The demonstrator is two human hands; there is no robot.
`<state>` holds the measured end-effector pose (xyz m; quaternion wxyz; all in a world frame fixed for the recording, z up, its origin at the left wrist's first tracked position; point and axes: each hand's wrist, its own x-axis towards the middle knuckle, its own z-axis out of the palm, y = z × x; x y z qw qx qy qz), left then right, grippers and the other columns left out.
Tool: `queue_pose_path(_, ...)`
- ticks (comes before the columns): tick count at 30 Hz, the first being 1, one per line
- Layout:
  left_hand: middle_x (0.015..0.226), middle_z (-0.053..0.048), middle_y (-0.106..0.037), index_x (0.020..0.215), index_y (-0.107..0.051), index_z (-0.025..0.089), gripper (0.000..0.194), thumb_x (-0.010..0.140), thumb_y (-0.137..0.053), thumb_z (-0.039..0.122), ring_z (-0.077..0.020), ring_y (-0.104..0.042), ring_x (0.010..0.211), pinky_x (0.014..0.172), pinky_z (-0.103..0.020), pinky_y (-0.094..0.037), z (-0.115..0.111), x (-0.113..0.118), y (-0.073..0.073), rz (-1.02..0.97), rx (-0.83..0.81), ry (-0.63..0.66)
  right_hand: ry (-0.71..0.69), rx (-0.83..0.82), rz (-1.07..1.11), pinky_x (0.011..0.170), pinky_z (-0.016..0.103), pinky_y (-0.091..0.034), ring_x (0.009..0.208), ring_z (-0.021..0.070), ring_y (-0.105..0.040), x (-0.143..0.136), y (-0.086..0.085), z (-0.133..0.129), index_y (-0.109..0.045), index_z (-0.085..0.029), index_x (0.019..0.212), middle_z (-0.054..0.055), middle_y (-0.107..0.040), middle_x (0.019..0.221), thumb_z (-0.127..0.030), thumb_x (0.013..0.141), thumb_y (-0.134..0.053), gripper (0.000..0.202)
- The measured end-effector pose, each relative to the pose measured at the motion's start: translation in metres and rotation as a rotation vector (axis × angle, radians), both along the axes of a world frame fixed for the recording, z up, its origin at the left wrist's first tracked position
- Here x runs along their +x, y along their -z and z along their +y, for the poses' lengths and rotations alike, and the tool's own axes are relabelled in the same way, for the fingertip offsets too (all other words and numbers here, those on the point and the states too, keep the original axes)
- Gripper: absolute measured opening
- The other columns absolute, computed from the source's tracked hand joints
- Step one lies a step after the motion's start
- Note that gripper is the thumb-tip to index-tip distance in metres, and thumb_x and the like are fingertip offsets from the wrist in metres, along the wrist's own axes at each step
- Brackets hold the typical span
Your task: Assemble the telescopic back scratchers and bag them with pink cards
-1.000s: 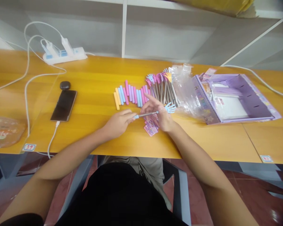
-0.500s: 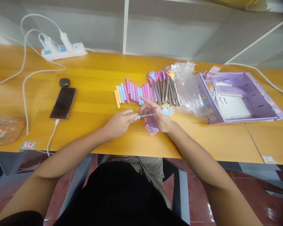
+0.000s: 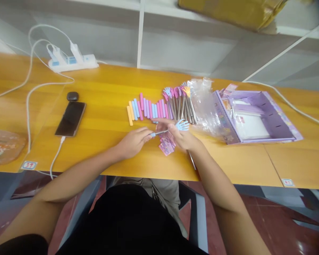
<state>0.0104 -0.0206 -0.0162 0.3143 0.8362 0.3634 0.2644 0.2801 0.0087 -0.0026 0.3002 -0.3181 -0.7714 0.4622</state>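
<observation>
Two hands are closed on one blue back scratcher [image 3: 167, 130] above the worktop [image 3: 103, 120]: its handle is pinched by the left hand [image 3: 134, 141], its claw end by the right hand [image 3: 183, 136], near coloured sleeves [image 3: 146, 108].

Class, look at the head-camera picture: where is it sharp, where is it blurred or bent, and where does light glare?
Head view: the hands, left and right, are slightly motion-blurred around the blue back scratcher; the table edge bows from wide-angle distortion; soft daylight, faint shadows; glare on the plastic bags and floor tiles.
</observation>
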Motion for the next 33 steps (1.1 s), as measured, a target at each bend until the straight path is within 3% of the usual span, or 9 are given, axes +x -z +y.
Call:
queue_pose_path(3, 0.098, -0.005, -0.070, 0.105, -0.067, 0.020, 0.043, 0.118, -0.036, 0.047, -0.0214, -0.067, 0.092, 0.086, -0.036, -0.052, 0.007, -0.003, -0.007, 0.023, -0.040, -0.039, 0.028, 0.024, -0.161, 0.086, 0.043, -0.063, 0.096, 0.0258, -0.071, 0.022, -0.021, 0.011, -0.063, -0.027, 0.156, 0.010, -0.076, 0.119, -0.066, 0.104, -0.066, 0.065)
queue_pose_path(6, 0.095, -0.005, -0.071, 0.101, -0.064, 0.021, 0.043, 0.118, -0.037, 0.049, -0.0215, -0.068, 0.088, 0.082, -0.035, -0.051, 0.011, -0.006, -0.017, 0.108, -0.043, -0.078, 0.197, 0.264, -0.341, 0.087, 0.046, -0.062, 0.099, 0.0285, -0.071, 0.031, -0.032, 0.011, -0.048, -0.024, 0.167, 0.014, -0.073, 0.130, -0.051, 0.096, -0.081, 0.083)
queue_pose_path(10, 0.099, -0.008, -0.072, 0.103, -0.063, 0.020, 0.039, 0.116, -0.044, 0.052, -0.0246, -0.069, 0.088, 0.076, -0.035, -0.049, 0.003, -0.003, -0.030, 0.333, 0.059, -0.088, 0.332, 0.701, -0.709, 0.095, 0.047, -0.055, 0.113, 0.0346, -0.067, 0.014, -0.034, -0.005, -0.060, -0.016, 0.154, 0.018, -0.071, 0.127, -0.020, 0.103, -0.064, 0.051)
queue_pose_path(13, 0.104, -0.011, -0.074, 0.107, -0.064, 0.019, 0.031, 0.115, -0.049, 0.045, -0.0264, -0.070, 0.087, 0.070, -0.034, -0.046, -0.012, 0.000, -0.039, 0.517, 0.147, -0.125, 0.369, 0.879, -0.934, 0.089, 0.045, -0.049, 0.106, 0.0341, -0.064, -0.001, -0.032, -0.019, -0.072, -0.012, 0.133, 0.018, -0.072, 0.115, -0.013, 0.108, -0.051, 0.033)
queue_pose_path(17, 0.101, -0.010, -0.074, 0.109, -0.064, 0.018, 0.026, 0.117, -0.045, 0.034, -0.0255, -0.071, 0.083, 0.067, -0.034, -0.044, -0.028, -0.007, -0.046, 0.609, 0.211, -0.135, 0.378, 1.023, -0.931, 0.087, 0.043, -0.043, 0.104, 0.0325, -0.060, -0.004, -0.031, -0.038, -0.067, -0.012, 0.144, 0.018, -0.072, 0.119, -0.014, 0.109, -0.052, 0.038)
queue_pose_path(22, 0.095, -0.008, -0.072, 0.102, -0.066, 0.019, 0.030, 0.117, -0.044, 0.035, -0.0231, -0.068, 0.083, 0.070, -0.033, -0.047, -0.031, -0.018, -0.044, 0.576, 0.369, -0.120, 0.249, 1.201, -0.816, 0.091, 0.042, -0.044, 0.103, 0.0295, -0.059, -0.009, -0.031, -0.057, -0.074, -0.017, 0.129, 0.014, -0.073, 0.112, -0.012, 0.113, -0.045, 0.034)
queue_pose_path(26, 0.098, -0.011, -0.072, 0.101, -0.069, 0.018, 0.031, 0.115, -0.045, 0.030, -0.0252, -0.065, 0.092, 0.079, -0.036, -0.051, -0.023, -0.021, -0.052, 0.532, 0.536, -0.097, 0.342, 1.184, -0.797, 0.091, 0.043, -0.044, 0.102, 0.0305, -0.057, -0.012, -0.036, -0.061, -0.076, -0.017, 0.123, 0.015, -0.073, 0.112, -0.013, 0.112, -0.046, 0.032)
queue_pose_path(29, 0.094, -0.014, -0.072, 0.099, -0.071, 0.019, 0.029, 0.112, -0.047, 0.028, -0.0281, -0.061, 0.092, 0.078, -0.039, -0.050, -0.010, -0.040, -0.070, 0.495, 0.570, -0.133, 0.437, 1.150, -0.811, 0.091, 0.044, -0.044, 0.106, 0.0312, -0.057, 0.014, -0.042, -0.056, -0.076, -0.019, 0.120, 0.015, -0.073, 0.117, -0.013, 0.110, -0.047, 0.031)
queue_pose_path(33, 0.095, -0.014, -0.073, 0.103, -0.074, 0.024, 0.031, 0.113, -0.045, 0.033, -0.0317, -0.061, 0.097, 0.079, -0.042, -0.047, 0.009, -0.102, -0.095, 0.540, 0.631, -0.207, 0.614, 1.163, -0.828, 0.089, 0.042, -0.043, 0.107, 0.0298, -0.060, 0.104, -0.047, -0.054, -0.076, -0.022, 0.120, 0.013, -0.075, 0.121, -0.014, 0.109, -0.048, 0.032)
